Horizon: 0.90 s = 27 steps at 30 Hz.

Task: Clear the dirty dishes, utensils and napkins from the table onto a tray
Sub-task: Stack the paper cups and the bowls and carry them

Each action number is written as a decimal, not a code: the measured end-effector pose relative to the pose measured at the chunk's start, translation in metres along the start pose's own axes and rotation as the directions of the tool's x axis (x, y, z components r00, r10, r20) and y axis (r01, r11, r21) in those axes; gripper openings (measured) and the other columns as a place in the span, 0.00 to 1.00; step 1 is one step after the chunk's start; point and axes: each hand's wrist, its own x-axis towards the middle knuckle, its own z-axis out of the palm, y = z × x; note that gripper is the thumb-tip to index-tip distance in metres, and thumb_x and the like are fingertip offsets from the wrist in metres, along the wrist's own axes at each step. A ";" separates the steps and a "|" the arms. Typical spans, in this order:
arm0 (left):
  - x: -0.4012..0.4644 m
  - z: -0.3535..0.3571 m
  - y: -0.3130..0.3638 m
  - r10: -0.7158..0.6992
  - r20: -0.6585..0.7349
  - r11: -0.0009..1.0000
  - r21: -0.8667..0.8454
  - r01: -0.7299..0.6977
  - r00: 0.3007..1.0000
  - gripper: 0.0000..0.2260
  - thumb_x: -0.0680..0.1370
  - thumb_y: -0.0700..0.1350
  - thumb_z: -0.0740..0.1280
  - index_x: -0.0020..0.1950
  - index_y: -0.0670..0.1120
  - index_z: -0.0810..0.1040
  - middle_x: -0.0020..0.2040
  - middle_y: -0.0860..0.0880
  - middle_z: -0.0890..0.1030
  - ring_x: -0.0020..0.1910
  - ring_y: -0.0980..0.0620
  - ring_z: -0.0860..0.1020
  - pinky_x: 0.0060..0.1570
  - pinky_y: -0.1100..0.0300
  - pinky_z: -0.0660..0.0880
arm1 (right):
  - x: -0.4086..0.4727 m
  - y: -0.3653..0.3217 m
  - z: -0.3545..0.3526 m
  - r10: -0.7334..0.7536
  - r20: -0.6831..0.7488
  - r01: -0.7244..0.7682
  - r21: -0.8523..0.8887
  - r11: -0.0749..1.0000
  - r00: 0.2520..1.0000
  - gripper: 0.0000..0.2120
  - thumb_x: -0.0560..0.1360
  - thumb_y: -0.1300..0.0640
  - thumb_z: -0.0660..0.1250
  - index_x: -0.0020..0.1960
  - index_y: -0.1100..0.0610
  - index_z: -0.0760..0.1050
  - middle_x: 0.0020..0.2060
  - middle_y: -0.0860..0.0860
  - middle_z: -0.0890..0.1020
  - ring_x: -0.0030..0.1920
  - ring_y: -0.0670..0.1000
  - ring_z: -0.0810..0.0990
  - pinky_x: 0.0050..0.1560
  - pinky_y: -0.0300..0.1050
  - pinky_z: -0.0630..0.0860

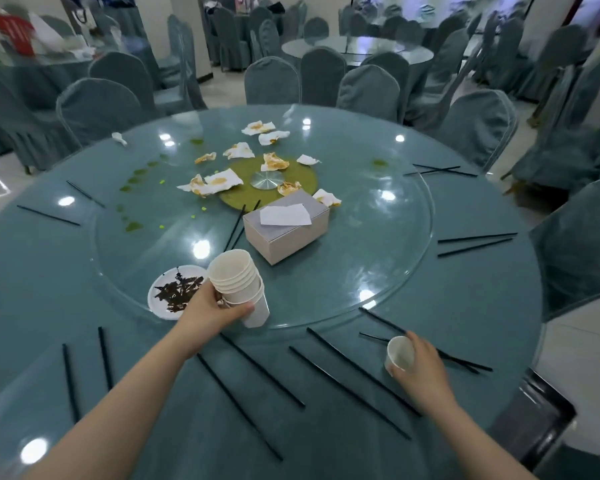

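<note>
Dishes, chopsticks and napkins spread over round table (84,271) with blue-green cover, filling most of view. Glass turntable (378,237) on centre of table, large and clear, ceiling lights mirrored in it. Green disc (302,181) with metal hub at turntable middle. Covered chairs (368,91) ringed round far and right sides. Beige tissue box (284,233) near-right of hub on glass, one white sheet lying on its top. Stack of white paper cups (238,282) at near edge of turntable, tilted toward left, clamped in left hand (212,306), fingers wrapped round lower cups, thumb along right side. White plate (167,292) with dark scraps just left of stack, resting partly on glass rim, touching or nearly touching left hand; cannot tell which. Single white paper cup (399,353) at near right, mouth tipped toward left, gripped in right hand (423,372), fingers closed round its far side and base. Black chopsticks (343,379) scattered singly and in pairs round table rim: several between the two forearms, more at far right, at left edge, and one pair on glass beside tissue box. Crumpled napkins (219,181), white with orange stains, strewn round hub and toward far side. Green smears (134,226) on glass at left of hub.
</note>
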 end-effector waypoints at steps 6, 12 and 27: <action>0.037 0.045 0.000 -0.029 0.060 0.998 0.052 0.026 0.998 0.27 0.68 0.40 0.77 0.65 0.46 0.73 0.58 0.52 0.80 0.58 0.56 0.78 0.60 0.56 0.74 | 0.039 -0.008 -0.014 -0.093 -0.011 0.094 0.147 0.985 0.996 0.32 0.68 0.56 0.74 0.70 0.53 0.67 0.62 0.48 0.70 0.61 0.50 0.71 0.60 0.45 0.68; 0.073 0.080 -0.006 -0.120 0.065 0.986 0.123 0.111 0.991 0.28 0.65 0.41 0.78 0.62 0.48 0.73 0.55 0.53 0.81 0.55 0.57 0.79 0.54 0.58 0.77 | 0.089 -0.044 -0.028 -0.237 -0.035 0.239 0.236 0.942 0.971 0.32 0.68 0.56 0.75 0.70 0.49 0.68 0.60 0.44 0.70 0.58 0.43 0.69 0.58 0.39 0.66; 0.121 0.127 -0.007 -0.225 -0.057 0.972 0.048 0.228 0.973 0.30 0.67 0.42 0.77 0.64 0.52 0.68 0.55 0.56 0.78 0.53 0.63 0.77 0.48 0.71 0.74 | 0.151 -0.168 -0.043 -0.550 0.012 0.501 0.398 0.769 0.835 0.32 0.68 0.56 0.75 0.69 0.46 0.67 0.58 0.30 0.67 0.59 0.34 0.69 0.62 0.39 0.70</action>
